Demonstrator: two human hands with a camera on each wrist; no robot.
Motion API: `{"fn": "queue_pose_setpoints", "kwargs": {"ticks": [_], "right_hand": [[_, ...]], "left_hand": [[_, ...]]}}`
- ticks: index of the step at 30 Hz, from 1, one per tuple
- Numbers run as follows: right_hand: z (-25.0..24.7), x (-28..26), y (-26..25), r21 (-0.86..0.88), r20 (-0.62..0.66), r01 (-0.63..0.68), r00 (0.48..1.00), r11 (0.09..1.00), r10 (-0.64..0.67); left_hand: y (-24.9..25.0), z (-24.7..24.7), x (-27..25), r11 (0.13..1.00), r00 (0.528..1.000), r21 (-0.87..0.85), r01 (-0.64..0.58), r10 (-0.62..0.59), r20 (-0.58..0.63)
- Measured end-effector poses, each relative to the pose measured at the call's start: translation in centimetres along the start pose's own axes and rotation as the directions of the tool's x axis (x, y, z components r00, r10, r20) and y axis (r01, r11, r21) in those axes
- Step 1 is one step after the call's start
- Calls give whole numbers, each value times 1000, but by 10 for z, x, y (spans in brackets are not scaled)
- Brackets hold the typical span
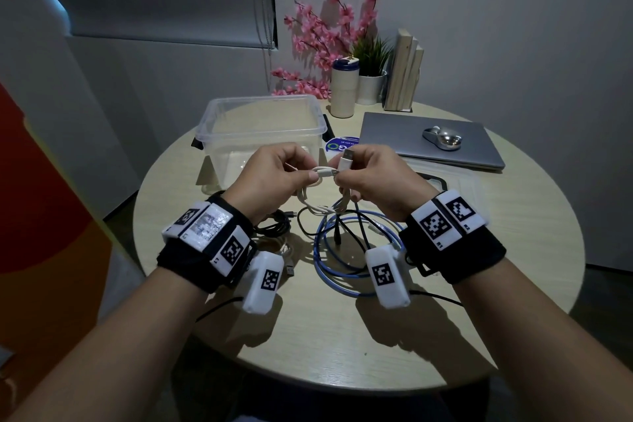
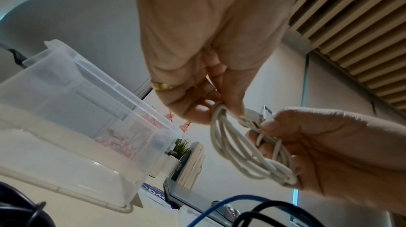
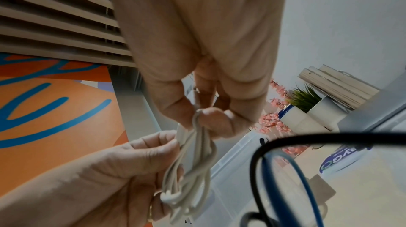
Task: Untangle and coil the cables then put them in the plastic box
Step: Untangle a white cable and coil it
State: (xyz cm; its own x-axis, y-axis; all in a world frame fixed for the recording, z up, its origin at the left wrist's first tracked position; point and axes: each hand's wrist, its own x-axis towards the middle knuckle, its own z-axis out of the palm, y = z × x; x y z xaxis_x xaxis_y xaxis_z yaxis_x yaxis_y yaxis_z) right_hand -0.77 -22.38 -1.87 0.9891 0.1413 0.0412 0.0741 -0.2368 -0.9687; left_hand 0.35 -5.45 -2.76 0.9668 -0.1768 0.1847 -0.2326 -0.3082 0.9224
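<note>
Both hands raised together, left hand (image 1: 270,175) and right hand (image 1: 371,178) pinching.

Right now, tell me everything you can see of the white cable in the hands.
The white cable is thin, smooth and rubbery-looking, gathered into several loose loops. It is held in the air above the table, in front of the plastic box. The left hand pinches one side of the bundle, the right hand the other, near its silver USB plug. Some loops hang down towards the blue and black cables below.
</note>
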Motion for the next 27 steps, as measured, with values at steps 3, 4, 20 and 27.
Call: {"fn": "queue_pose_setpoints", "kwargs": {"ticks": [3,4,20,27], "right_hand": [[-1,-1,-2,11,5,12,1000,1000,-12],[-1,-1,-3,14,5,19,1000,1000,-19],[-1,-2,-3,17,51,36,998,999,-36],[-4,1,-4,42,16,59,998,997,-60]], "left_hand": [[0,1,-1,997,998,60,-51,53,-19],[0,1,-1,994,997,79,-71,72,-12],[-2,4,3,937,995,333,-104,97,38],[-4,5,1,925,988,350,-147,157,-1]]}}
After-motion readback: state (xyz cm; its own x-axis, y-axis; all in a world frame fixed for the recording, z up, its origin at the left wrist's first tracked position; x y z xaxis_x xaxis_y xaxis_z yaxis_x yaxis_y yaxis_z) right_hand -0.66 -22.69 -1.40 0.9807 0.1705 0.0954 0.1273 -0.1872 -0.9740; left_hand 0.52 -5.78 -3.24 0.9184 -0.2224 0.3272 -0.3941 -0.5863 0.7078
